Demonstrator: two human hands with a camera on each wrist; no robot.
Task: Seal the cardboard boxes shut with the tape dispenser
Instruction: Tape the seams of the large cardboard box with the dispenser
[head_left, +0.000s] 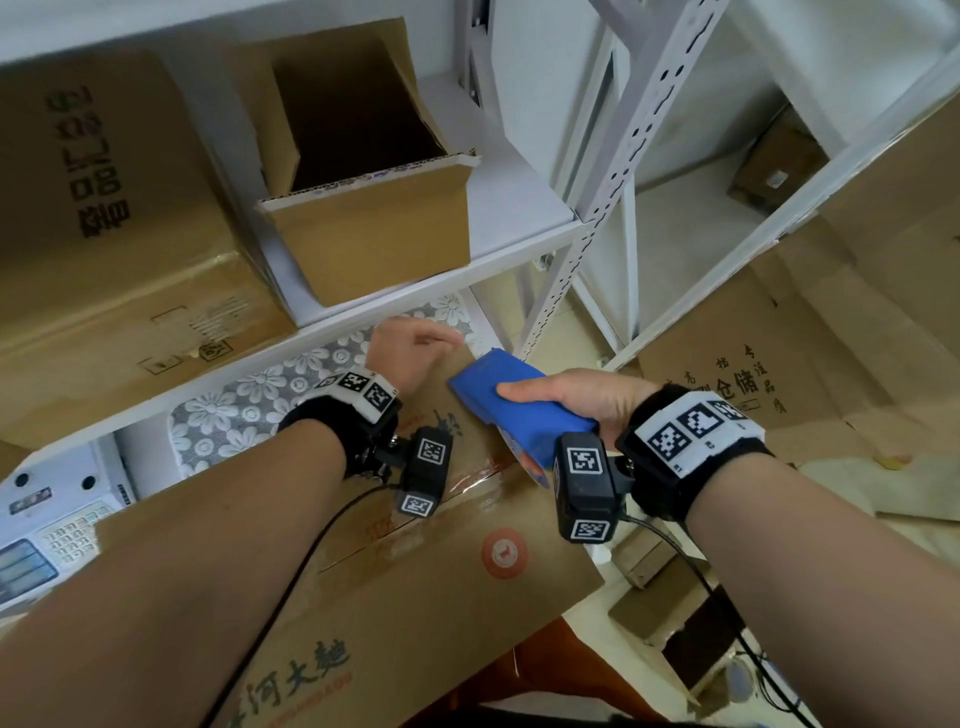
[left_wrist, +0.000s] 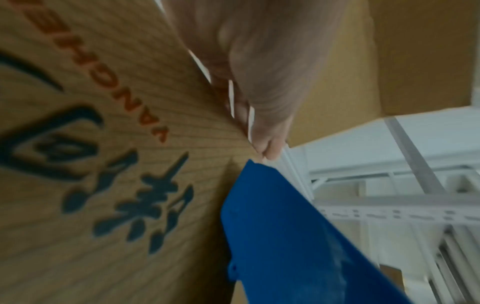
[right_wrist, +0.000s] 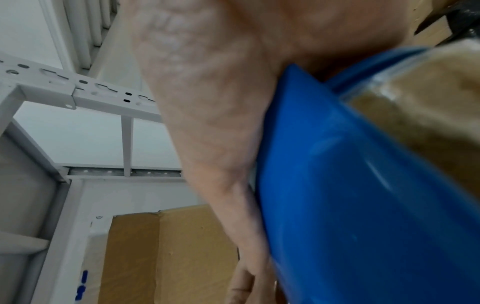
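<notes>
One blue tape dispenser (head_left: 511, 402) at centre frame in the head view, gripped by the right hand (head_left: 582, 402), thumb along its top face, fingers wrapped under; nose tilted down onto the far end of the printed cardboard box (head_left: 415, 597) filling the lower centre. Glossy clear tape (head_left: 470, 480) visible along the box's top seam just below the dispenser. In the right wrist view, roll of tape (right_wrist: 426, 115) seated in the blue body at upper right. Left hand (head_left: 410, 345) placed at the box's far edge, just left of the dispenser's nose, fingers bent over the edge and pressing the cardboard, as seen in the left wrist view. Under the box's far end, a floral-patterned cloth (head_left: 260, 395). Left of it, at lower left, a white scale with keypad (head_left: 47, 525). Above, white metal shelving (head_left: 519, 228) carrying an open empty carton (head_left: 363, 182) at upper centre and a large closed carton (head_left: 104, 234) at upper left. Flattened cardboard (head_left: 805, 353) leaning at the right.
</notes>
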